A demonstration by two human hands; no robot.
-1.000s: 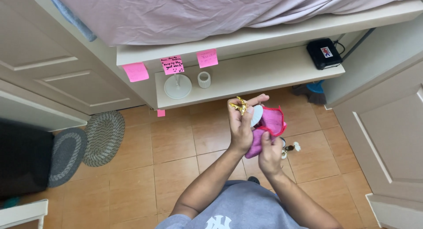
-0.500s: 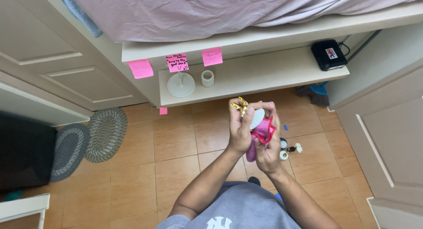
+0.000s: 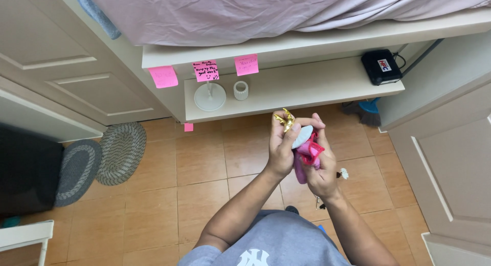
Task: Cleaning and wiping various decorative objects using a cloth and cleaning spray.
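a person stands on a tiled floor (image 3: 215, 163) beside a bed, both hands raised together in front of the chest, seen from above. the left hand (image 3: 282, 151) is curled around a small gold ornament (image 3: 285, 119), whose spiky top pokes out above the fingers, and its thumb presses on a pale blue piece (image 3: 302, 138) lying between the two hands. the right hand (image 3: 321, 166) is closed on a bright pink cloth (image 3: 308, 154), its fingers wrapped over the folds; the cloth bunches between both palms and a tail of it hangs down below the wrists. the two hands touch, with the blue piece and the cloth sandwiched between them. whether the blue piece is part of the ornament cannot be told.

behind the hands, a low cream shelf (image 3: 317, 84) runs under the bed, which is covered by a wrinkled mauve sheet (image 3: 266, 15). on the shelf stand a round white lamp base (image 3: 209, 96) and a small white cup (image 3: 241, 90), near each other, with a black box (image 3: 381, 66) well apart at the right end. three pink sticky notes (image 3: 205, 70) are stuck along the frame edge above. two round woven mats (image 3: 120, 152) lie overlapping on the floor at the left, near a panelled door.
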